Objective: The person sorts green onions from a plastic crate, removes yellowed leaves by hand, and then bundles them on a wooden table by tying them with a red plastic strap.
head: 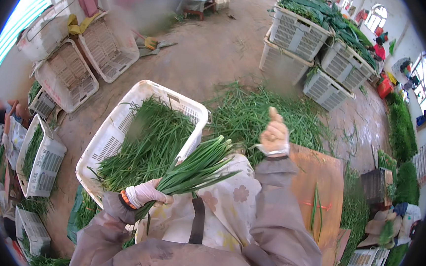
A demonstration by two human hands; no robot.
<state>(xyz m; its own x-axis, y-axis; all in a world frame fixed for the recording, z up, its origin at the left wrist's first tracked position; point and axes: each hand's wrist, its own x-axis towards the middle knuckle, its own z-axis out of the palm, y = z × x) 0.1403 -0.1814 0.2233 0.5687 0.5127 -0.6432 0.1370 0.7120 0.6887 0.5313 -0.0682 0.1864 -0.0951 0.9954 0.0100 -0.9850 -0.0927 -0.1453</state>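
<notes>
A thick bunch of long green leafy stalks, perhaps garlic chives [191, 172], lies across my gloved left hand [151, 194], whose fingers are closed around it. The pale stalk ends point up and to the right. Beside it stands a white plastic crate [97, 139] with a heap of loose green stalks [153, 132] in it. My gloved right hand [275, 133] is raised apart from the bunch, over a pile of green stalks [237, 108] on the floor. One finger points up and the others are curled; I see nothing in it. A few leaves and a red tie lie on a wooden board [329, 170] at the right.
White crates [297, 33] full of greens stand stacked beyond the floor pile. Empty crates [67, 74] lean together at the upper left. Co-workers sit at the left edge by another crate [44, 162], and one is at the lower right. Greens [401, 135] line the right wall.
</notes>
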